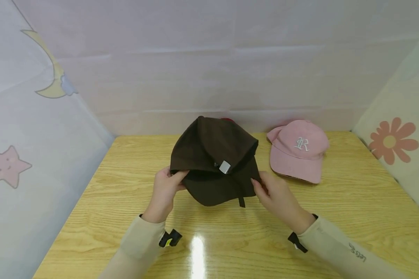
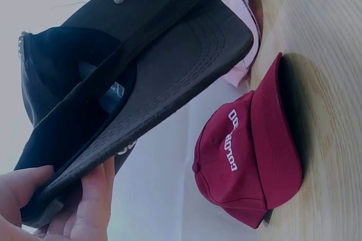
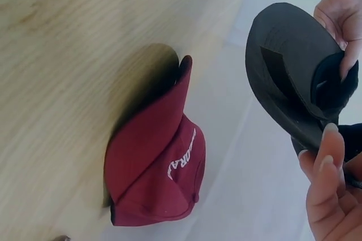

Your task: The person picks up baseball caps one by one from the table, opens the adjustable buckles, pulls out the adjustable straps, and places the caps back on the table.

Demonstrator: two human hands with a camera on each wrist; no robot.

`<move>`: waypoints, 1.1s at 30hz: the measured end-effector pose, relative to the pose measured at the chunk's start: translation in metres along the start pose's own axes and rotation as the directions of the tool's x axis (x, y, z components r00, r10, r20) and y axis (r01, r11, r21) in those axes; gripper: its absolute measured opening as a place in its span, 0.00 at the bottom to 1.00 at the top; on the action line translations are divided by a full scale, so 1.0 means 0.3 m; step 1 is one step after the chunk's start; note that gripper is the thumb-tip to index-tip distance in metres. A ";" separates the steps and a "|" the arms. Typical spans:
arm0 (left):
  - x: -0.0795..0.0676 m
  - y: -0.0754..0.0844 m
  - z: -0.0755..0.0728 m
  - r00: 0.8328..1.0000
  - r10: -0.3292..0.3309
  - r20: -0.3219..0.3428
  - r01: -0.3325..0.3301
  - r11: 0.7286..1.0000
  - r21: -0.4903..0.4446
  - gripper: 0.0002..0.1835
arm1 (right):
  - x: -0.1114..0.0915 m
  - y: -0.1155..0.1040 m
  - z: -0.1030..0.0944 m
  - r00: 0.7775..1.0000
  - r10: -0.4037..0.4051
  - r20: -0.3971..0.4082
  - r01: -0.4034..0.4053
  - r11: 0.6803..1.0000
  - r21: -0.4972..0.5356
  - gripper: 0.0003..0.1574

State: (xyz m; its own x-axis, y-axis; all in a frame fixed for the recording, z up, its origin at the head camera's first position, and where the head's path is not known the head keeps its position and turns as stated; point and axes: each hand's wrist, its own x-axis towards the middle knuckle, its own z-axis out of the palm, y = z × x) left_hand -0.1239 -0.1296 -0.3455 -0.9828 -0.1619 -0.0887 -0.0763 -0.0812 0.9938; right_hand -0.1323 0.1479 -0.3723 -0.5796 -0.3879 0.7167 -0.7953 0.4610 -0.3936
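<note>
Both hands hold a dark brown baseball cap (image 1: 223,143) above the table, its back opening and brim facing me. My left hand (image 1: 163,192) pinches the cap's left edge beside the brim, thumb inside the opening. My right hand (image 1: 276,195) grips the brim's right edge. A silver buckle (image 1: 225,167) shows on the back band, and a loose strap (image 1: 242,202) hangs past the brim. In the left wrist view that strap crosses the brim's underside. Behind the held cap, a dark red cap (image 2: 243,150) with white lettering sits on the table; the head view shows only a sliver of it.
A pink cap (image 1: 298,147) with a white letter stands at the back right of the wooden table (image 1: 108,201). Pale printed cloth (image 1: 181,69) hangs along the back and both sides. A small dark object (image 3: 59,238) peeks in at the right wrist view's lower edge.
</note>
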 end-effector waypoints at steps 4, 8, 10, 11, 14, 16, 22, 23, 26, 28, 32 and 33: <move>-0.002 -0.002 -0.001 1.000 0.004 0.010 -0.004 1.000 0.006 0.05 | -0.006 -0.001 0.009 0.999 -0.025 -0.020 0.026 1.000 0.014 0.24; -0.004 -0.004 -0.001 1.000 0.011 0.024 -0.012 1.000 0.012 0.05 | -0.014 -0.005 0.011 1.000 -0.004 -0.015 0.004 0.999 0.042 0.12; -0.006 -0.004 -0.001 0.999 0.016 0.047 -0.017 1.000 0.017 0.07 | -0.016 -0.008 0.010 1.000 0.012 -0.009 -0.012 0.998 0.059 0.06; -0.007 -0.006 -0.001 0.998 0.016 0.064 -0.017 1.000 0.018 0.08 | -0.017 -0.009 0.010 1.000 0.021 -0.008 -0.020 0.998 0.060 0.06; -0.010 -0.017 0.002 0.994 0.010 0.106 -0.015 0.999 0.046 0.12 | -0.019 -0.011 0.009 0.999 0.040 -0.005 -0.039 0.997 0.068 0.07; -0.016 -0.032 0.006 0.992 0.007 0.129 -0.017 0.997 0.071 0.12 | -0.022 -0.011 0.010 0.999 0.049 -0.008 -0.049 0.996 0.074 0.07; -0.043 -0.079 0.020 0.983 -0.025 0.184 0.002 0.992 0.126 0.10 | -0.018 -0.018 0.013 0.996 0.084 -0.024 -0.081 0.991 0.110 0.07; -0.047 -0.084 0.020 0.980 -0.033 0.194 0.007 0.992 0.130 0.11 | -0.016 -0.020 0.014 0.995 0.096 -0.025 -0.093 0.988 0.120 0.08; -0.057 -0.100 0.021 0.975 -0.046 0.216 0.018 0.991 0.133 0.11 | -0.013 -0.025 0.015 0.991 0.129 -0.023 -0.124 0.979 0.159 0.12; -0.061 -0.108 0.021 0.972 -0.044 0.233 0.015 0.992 0.124 0.12 | -0.011 -0.026 0.016 0.989 0.145 -0.023 -0.139 0.975 0.175 0.13; -0.070 -0.119 0.022 0.966 -0.041 0.254 0.016 0.995 0.100 0.14 | -0.008 -0.026 0.018 0.987 0.156 -0.028 -0.148 0.971 0.187 0.16; -0.072 -0.121 0.022 0.966 -0.039 0.255 0.016 0.996 0.093 0.14 | -0.007 -0.025 0.019 0.987 0.156 -0.030 -0.147 0.971 0.187 0.16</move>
State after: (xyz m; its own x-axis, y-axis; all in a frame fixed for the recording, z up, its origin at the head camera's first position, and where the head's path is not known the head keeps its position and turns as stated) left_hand -0.1012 -0.1166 -0.3793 -0.9894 0.0971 -0.1077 -0.1074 0.0084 0.9942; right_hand -0.1261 0.1408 -0.3740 -0.6906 -0.2870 0.6638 -0.7203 0.3553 -0.5958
